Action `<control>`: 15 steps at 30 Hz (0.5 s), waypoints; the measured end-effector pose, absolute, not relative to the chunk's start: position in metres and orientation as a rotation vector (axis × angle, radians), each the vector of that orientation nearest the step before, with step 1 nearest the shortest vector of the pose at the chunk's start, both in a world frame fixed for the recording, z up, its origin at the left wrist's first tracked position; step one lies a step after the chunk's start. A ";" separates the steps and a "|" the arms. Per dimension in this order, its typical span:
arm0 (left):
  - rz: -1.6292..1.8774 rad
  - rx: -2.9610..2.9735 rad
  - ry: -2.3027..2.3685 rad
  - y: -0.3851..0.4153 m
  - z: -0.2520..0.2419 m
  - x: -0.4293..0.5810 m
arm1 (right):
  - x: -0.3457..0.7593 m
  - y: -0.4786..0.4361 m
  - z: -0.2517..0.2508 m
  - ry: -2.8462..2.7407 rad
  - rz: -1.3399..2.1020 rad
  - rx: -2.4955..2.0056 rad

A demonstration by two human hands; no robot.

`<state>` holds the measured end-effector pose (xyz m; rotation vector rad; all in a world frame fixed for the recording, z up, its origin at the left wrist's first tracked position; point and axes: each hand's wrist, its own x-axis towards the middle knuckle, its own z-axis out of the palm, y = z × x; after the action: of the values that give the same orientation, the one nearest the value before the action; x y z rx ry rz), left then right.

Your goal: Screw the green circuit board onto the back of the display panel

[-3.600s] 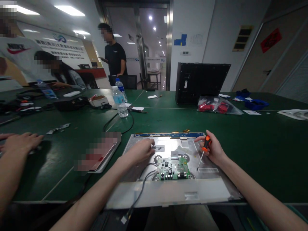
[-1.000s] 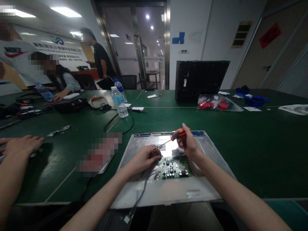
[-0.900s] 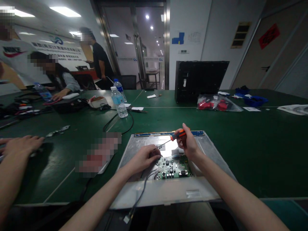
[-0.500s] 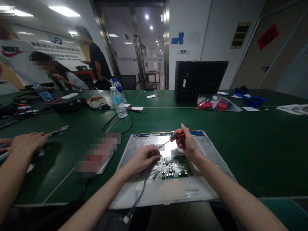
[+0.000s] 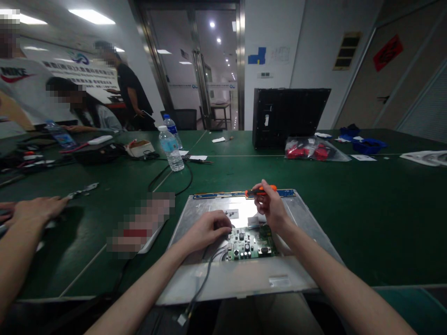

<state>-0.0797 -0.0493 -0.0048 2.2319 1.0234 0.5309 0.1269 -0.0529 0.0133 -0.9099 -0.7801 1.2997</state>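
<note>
A silver metal display panel [image 5: 303, 232] lies face down on the green table in front of me, with a small green circuit board [image 5: 248, 244] near its front edge. My left hand [image 5: 206, 229] rests on the panel just left of the board, fingers curled and pinched at something too small to make out. My right hand [image 5: 271, 208] is closed on an orange-handled screwdriver [image 5: 260, 190], held nearly level above the panel's far part. Grey cables [image 5: 206, 274] run from the board over the panel's front edge.
Another person's hand [image 5: 33, 209] lies flat on the table at far left. A blurred flat object [image 5: 139, 223] sits left of the panel. Water bottles [image 5: 170, 149], a black cable, a black monitor [image 5: 289, 116], a bag of red parts [image 5: 314, 151] and several people stand farther back.
My right hand has swung the screwdriver from pointing down-left at my left fingers to lying nearly level, its shaft lifted away. My left hand stays put. A standing person has walked left.
</note>
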 end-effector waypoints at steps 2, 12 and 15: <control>0.526 2.236 1.016 -0.049 -0.004 -0.080 | 0.127 -0.053 0.013 -0.813 1.256 -0.895; 0.519 2.257 1.003 -0.048 -0.005 -0.082 | 0.124 -0.051 0.007 -0.908 1.183 -0.939; 0.524 2.242 1.005 -0.047 -0.006 -0.082 | 0.126 -0.049 0.006 -0.924 1.131 -0.946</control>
<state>-0.0819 -0.0468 -0.0057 2.2421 1.0049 0.5239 0.1259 -0.0490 0.0055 -0.9459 -0.9236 1.1307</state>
